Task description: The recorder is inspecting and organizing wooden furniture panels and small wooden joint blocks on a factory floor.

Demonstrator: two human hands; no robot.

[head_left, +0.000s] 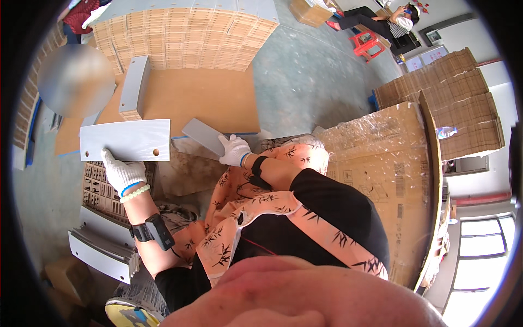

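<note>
My left hand (124,173), in a white knit glove, grips the near edge of a light grey rectangular panel (133,140). Its index finger or thumb lies on the face, near one of the panel's two round holes. A smaller, darker grey board (202,137) is in my right hand (235,150), also gloved, which closes round its near right end. The two pieces are apart, side by side. Beyond them a block of stacked grey-faced boards (134,90) stands on a brown sheet (201,95). The undersides of both held pieces are hidden.
A large stack of boards (185,41) stands at the far side. More grey panels (101,253) lie at the lower left, by a slotted brown block (98,188). A big cardboard box (381,180) is at my right. Another person (381,24) sits near red stools (366,44).
</note>
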